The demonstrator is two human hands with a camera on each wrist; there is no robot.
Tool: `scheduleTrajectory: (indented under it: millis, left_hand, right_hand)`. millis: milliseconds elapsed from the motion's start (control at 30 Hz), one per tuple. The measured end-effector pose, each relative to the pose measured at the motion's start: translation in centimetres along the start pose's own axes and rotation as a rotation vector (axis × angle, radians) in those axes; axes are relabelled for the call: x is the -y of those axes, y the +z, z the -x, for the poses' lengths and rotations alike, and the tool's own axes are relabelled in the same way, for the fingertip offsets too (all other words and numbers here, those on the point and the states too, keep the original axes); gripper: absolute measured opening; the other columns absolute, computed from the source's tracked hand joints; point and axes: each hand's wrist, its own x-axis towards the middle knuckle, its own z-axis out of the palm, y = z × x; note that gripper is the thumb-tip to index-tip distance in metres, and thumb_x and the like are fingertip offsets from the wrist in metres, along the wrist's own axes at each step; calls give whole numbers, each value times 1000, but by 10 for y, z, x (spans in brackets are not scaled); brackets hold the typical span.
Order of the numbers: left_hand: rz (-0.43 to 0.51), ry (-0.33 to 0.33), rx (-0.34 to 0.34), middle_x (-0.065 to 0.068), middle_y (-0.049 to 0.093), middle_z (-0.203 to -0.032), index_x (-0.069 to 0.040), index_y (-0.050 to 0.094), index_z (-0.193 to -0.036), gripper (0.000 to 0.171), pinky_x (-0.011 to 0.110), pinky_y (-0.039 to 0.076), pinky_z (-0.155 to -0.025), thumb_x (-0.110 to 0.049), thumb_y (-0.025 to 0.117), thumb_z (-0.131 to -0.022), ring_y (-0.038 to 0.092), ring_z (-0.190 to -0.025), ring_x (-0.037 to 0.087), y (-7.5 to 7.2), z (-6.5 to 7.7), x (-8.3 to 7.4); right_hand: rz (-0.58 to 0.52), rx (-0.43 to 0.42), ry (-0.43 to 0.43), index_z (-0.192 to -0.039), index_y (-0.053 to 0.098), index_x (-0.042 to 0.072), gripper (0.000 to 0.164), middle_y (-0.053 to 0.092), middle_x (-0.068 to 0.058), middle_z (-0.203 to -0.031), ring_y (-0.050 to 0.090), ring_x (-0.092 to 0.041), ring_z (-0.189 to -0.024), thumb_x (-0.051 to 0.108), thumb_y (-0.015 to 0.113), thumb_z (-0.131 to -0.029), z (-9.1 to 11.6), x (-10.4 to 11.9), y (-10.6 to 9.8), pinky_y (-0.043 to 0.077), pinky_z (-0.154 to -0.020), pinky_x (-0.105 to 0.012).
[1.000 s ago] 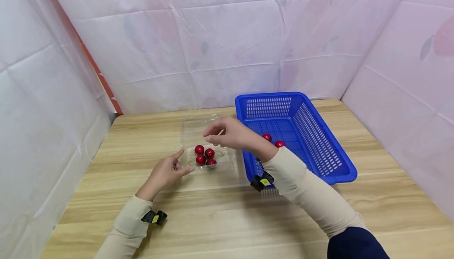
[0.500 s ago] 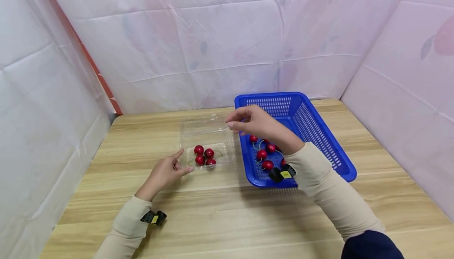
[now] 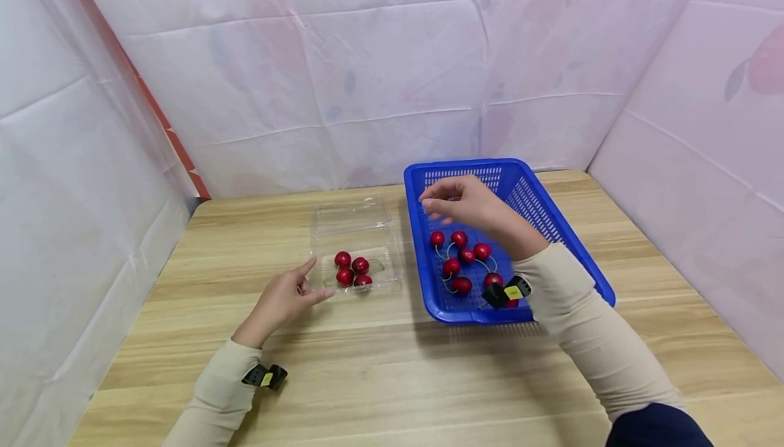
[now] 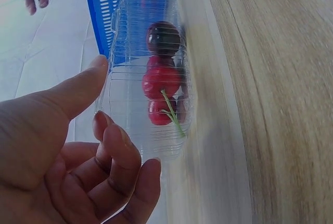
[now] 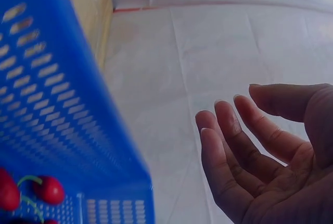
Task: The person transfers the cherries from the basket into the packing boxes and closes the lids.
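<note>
On the surface [image 3: 367, 379], the container [image 3: 392, 263] sits left of the basket [image 3: 468, 316], its lid [image 3: 349, 217] behind the 4 cherries [image 3: 345, 277] inside. My left hand [image 3: 284, 299] is at the container's near left corner; my right hand [image 3: 468, 203] is above the basket, where more cherries [image 3: 467, 255] lie.

head: bright, soft shadows on table [image 3: 367, 379] | left wrist: clear box [image 4: 128, 95] glinting | right wrist: dimmer, basket [image 5: 86, 78] blurred

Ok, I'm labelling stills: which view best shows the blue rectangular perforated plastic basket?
Head view: the basket shows nearly whole, partly behind the right arm. Left wrist view: a distant, cropped part; right wrist view: closer, but heavily cropped.
</note>
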Motion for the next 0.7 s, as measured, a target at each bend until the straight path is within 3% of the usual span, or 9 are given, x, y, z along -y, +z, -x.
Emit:
scheduleTrajectory:
  millis: [233,367,700]
  left_hand:
    - [0,1,1,-1,50,-65,3,41,-143,80,27,35,-55,-39,74,-83,38,-56,12,0,1,2]
    - [-1,-4,1,-1,49,-65,3,41,-143,80,27,35,-54,-39,74,-83,38,-56,12,-1,2,2]
    - [-8,-1,-8,-2,49,-65,4,41,-142,80,27,36,-56,-38,74,-83,38,-57,12,-1,3,2]
  right_hand:
    - [14,-29,47,-114,64,3,29,64,-14,-110,64,-20,-91,24,61,-95,-4,-21,-12,53,-79,-31]
    - [40,-45,21,-114,65,3,26,64,-15,-112,62,-22,-96,22,60,-96,-9,-33,-16,52,-84,-32]
    - [230,-11,-10,-117,63,2,25,61,-22,-119,55,-37,-113,9,62,-93,-28,-68,-18,42,-97,-50]
